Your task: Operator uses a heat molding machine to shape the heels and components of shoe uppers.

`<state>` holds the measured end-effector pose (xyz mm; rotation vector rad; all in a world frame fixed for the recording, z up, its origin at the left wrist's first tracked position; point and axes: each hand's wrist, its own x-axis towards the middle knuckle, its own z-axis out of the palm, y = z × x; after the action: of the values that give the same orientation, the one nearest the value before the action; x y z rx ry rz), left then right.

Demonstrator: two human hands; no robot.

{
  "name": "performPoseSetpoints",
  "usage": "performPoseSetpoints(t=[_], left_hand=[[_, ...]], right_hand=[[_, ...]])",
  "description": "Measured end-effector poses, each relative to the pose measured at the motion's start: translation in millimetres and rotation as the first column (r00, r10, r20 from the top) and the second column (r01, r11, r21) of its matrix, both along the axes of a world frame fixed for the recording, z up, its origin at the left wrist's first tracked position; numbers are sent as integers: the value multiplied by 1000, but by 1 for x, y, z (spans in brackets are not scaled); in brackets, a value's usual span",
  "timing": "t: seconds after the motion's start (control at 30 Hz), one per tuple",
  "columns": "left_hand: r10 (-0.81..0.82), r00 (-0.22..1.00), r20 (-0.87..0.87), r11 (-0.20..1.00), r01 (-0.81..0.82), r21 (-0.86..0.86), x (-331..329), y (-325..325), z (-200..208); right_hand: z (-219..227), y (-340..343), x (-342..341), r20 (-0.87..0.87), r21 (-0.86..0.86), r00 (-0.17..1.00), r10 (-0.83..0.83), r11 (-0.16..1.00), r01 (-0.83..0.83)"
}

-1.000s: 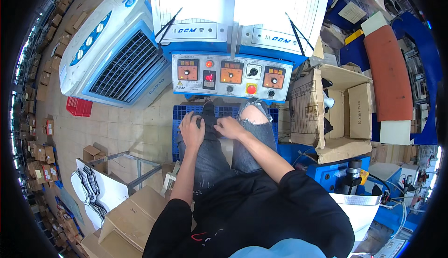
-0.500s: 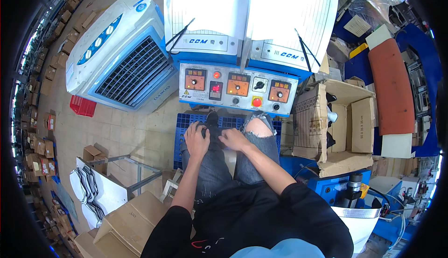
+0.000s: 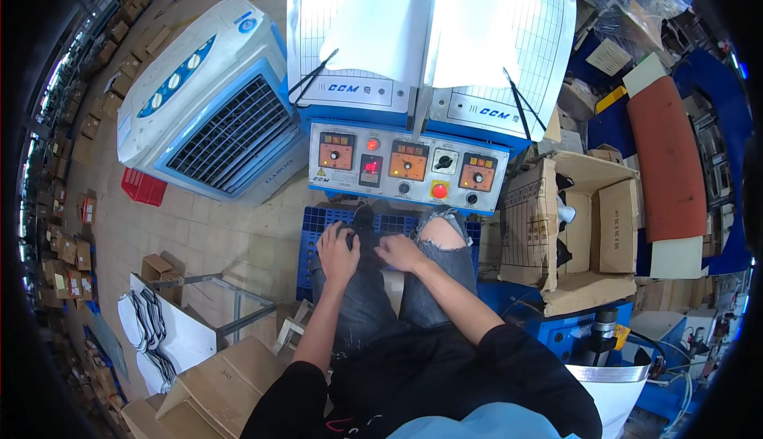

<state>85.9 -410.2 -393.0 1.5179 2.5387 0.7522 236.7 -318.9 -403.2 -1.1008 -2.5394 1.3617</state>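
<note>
Above my thighs, both hands are close together at a dark thing (image 3: 365,236) whose kind I cannot make out against the dark trousers. My left hand (image 3: 338,256) has its fingers curled, with something black showing between thumb and fingers. A short way to the right, my right hand (image 3: 401,254) is closed, fingertips pinched toward the same dark thing. What the right fingers hold, if anything, is hidden. In front stands a blue and white machine with a control panel (image 3: 408,166) of orange dials, a red button and lit displays.
An open cardboard box (image 3: 576,292) with some black and pale pieces inside stands at the right. Left of the machine is a white and blue air cooler (image 3: 214,113). A white board (image 3: 187,332) with dark-edged pieces lies lower left, by another cardboard box (image 3: 226,383).
The view has shifted slightly, so the machine and cooler sit a little lower in the picture. Both hands keep nearly the same place and pose over the lap.
</note>
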Motion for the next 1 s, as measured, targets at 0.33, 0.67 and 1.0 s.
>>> performPoseSetpoints(t=[0.33, 0.67, 1.0], left_hand=[[12, 999, 46, 999, -10, -41, 0, -1, 0], [4, 1000, 28, 999, -3, -36, 0, -3, -1], [0, 1000, 18, 1000, 1, -29, -1, -3, 1]], right_hand=[[5, 1, 0, 38, -33, 999, 14, 999, -13], [0, 0, 0, 25, -5, 1000, 10, 1000, -10], [3, 1, 0, 70, -37, 997, 34, 999, -31]])
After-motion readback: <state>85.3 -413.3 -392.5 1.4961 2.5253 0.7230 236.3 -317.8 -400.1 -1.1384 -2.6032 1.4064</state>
